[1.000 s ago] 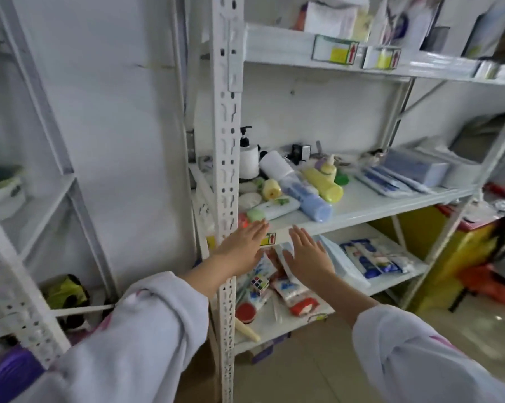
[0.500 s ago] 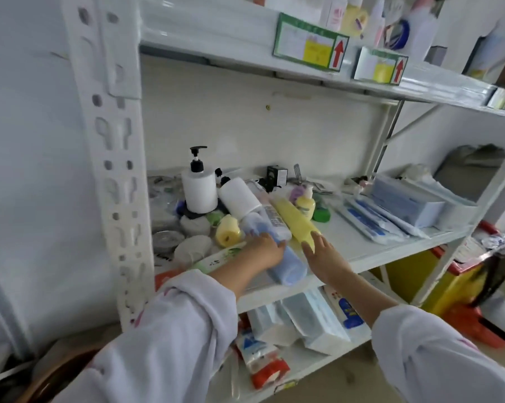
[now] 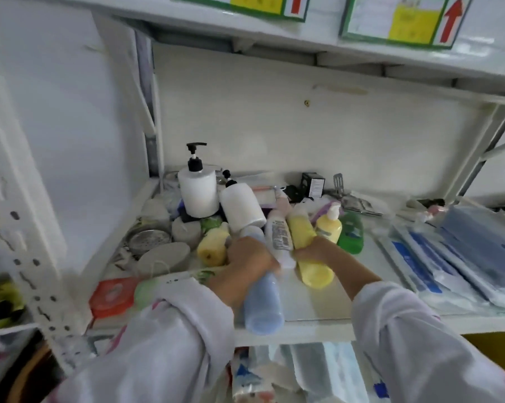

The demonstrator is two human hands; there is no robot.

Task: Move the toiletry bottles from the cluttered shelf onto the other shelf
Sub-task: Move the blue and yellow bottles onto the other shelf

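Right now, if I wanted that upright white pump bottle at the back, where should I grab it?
Grip the white pump bottle round its wide straight body, coming from above and the front. It stands upright behind lying bottles; the thin black pump on top looks a poorer hold.

Storeroom — labelled metal shelving [image 3: 361,330], stacked supply packs [image 3: 437,274]

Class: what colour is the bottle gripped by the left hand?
Light blue bottle, in the left hand; head view.

Both arms wear loose, pale lilac-white fleece sleeves [image 3: 146,338] with faint pink markings, bunched at the wrists; both hands [image 3: 245,269] are bare, ringless.
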